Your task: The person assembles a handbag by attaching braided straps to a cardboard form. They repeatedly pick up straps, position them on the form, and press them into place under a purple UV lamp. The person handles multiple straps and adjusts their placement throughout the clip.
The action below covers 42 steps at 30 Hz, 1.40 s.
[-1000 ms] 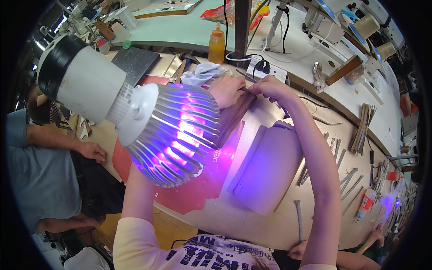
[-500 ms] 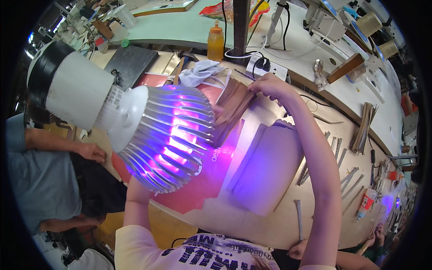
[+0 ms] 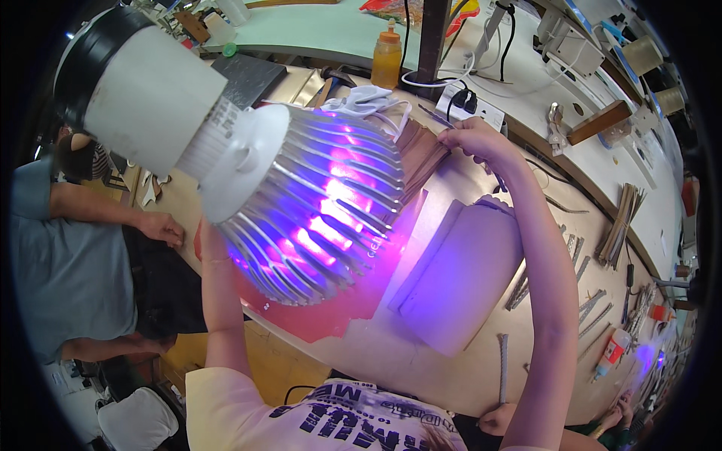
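Brown, thin leather-like pieces lie fanned in a stack at the far side of the bench, and the person's right hand rests on their upper edge, fingertips curled together and pinching the top pieces. The left hand is hidden behind the big finned lamp that glows violet; only the left forearm shows below it, so whether those fingers are spread or closed cannot be told. Judging from the picture, the sorting or picking of pieces is at an early stage: the stack looks whole, and nothing lies yet on the pale slab just beside it under the light. Metal tools lie in a row to the right, untouched. A second person in a grey shirt stands at the left.
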{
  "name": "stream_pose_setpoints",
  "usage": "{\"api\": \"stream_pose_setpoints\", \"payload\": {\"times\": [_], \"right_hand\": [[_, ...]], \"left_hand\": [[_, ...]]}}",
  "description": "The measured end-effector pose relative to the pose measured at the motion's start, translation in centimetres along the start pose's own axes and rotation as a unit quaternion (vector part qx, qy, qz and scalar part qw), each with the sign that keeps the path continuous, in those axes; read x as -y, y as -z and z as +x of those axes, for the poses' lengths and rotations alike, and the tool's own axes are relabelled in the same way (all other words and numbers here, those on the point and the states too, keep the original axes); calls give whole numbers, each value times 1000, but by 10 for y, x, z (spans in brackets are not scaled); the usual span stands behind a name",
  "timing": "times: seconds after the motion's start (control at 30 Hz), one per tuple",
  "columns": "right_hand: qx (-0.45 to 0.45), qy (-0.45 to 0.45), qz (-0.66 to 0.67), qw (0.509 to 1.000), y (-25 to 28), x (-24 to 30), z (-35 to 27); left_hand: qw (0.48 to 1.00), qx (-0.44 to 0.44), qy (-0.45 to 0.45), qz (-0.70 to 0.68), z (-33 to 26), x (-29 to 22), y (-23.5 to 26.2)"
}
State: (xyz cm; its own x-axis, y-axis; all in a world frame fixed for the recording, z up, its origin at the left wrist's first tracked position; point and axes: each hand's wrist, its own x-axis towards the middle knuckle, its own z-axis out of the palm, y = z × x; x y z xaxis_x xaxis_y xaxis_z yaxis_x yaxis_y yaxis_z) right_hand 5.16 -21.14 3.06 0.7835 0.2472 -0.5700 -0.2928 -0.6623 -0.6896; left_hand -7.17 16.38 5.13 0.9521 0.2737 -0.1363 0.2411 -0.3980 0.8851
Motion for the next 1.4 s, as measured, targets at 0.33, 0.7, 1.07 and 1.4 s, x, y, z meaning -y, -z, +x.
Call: {"api": "stream_pose_setpoints", "payload": {"times": [0.33, 0.7, 1.07, 1.4], "right_hand": [[5, 3, -3, 1000, 1, 1, -4], [-10, 24, 14, 1000, -3, 0, -1], [-21, 36, 32, 999, -2, -7, 1], [6, 25, 14, 1000, 2, -7, -2]], "left_hand": [[976, -134, -72, 157, 100, -2, -53], [954, -81, -132, 256, 139, -11, -91], [889, 139, -382, 209, 73, -58, -136], [836, 242, -403, 282, 54, -63, -175]]}}
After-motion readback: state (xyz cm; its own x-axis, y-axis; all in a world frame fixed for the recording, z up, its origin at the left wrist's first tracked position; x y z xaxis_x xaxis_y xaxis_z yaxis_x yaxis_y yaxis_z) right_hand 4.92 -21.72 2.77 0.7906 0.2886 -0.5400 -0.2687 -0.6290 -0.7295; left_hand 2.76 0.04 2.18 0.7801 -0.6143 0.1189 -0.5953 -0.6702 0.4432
